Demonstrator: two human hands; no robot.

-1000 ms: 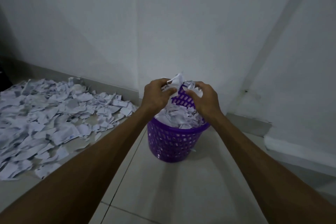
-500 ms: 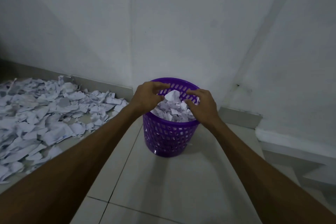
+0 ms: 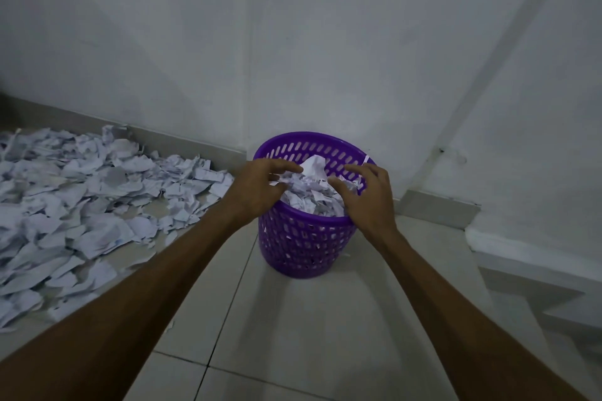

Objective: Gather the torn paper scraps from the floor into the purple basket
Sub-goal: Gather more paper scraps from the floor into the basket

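Head view: scrap pile (image 3: 81, 205) left of purple basket (image 3: 303, 247), white wall (image 3: 293, 42) behind.

Dim, bluish, soft light with faint shadows; wide-angle bending at the edges, slight softness throughout.

The pale tiled floor (image 3: 293, 329) carries a purple basket (image 3: 303, 247) standing upright near the wall corner, a wide spread of torn paper scraps (image 3: 75, 205) lying to its left along the skirting, and one small stray scrap (image 3: 169, 325) apart on the tiles.
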